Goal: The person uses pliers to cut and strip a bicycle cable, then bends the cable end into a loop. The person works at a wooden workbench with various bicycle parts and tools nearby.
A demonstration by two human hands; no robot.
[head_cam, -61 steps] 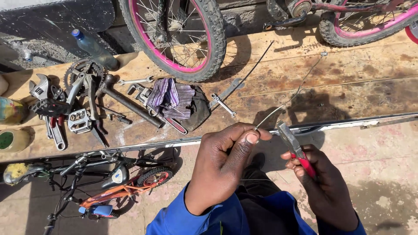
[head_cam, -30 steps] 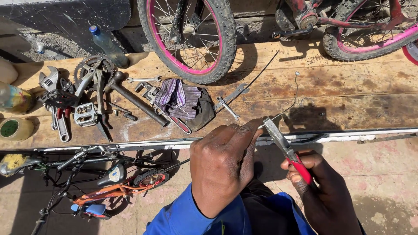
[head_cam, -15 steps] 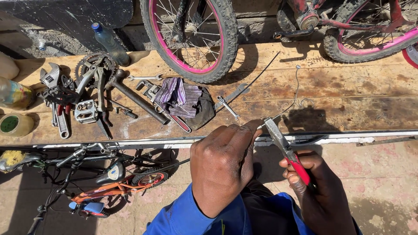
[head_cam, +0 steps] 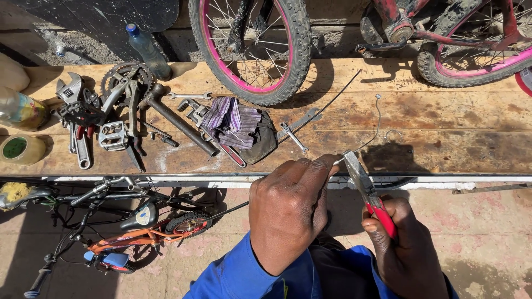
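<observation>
- The right hand (head_cam: 407, 249) is closed around the red-sleeved handles of a pair of pliers (head_cam: 367, 191), with the steel nose pointing up and away toward the edge of the desk (head_cam: 454, 144).
- The left hand (head_cam: 291, 213) is curled, its fingertips pinched on the near end of a thin cable (head_cam: 372, 133) right at the plier nose; whether the nose is actually biting the cable I cannot tell, since the fingers cover the meeting point.
- The cable runs from that pinch up over the desk edge, bends across the wood and ends in a small nub further up. It looks light, springy and thin, likely to whip or slip between bare fingers. A grip close to the working end, with the pliers taking the bite, seems the surest hold.
- The pliers look stiff and fairly heavy for their size. The sleeved handles are the place to hold them, as the hand does.
- Below the desk edge, to the left, a small orange child's bicycle (head_cam: 127, 232) lies on the ground.
- On the desk, well apart from the hands, sit a striped purple rag (head_cam: 233, 119), a hammer (head_cam: 177, 119), a chainring with crank (head_cam: 124, 91) and an adjustable wrench (head_cam: 72, 94).
- Furthest off, a pink-rimmed wheel (head_cam: 249, 44) stands against the desk.
</observation>
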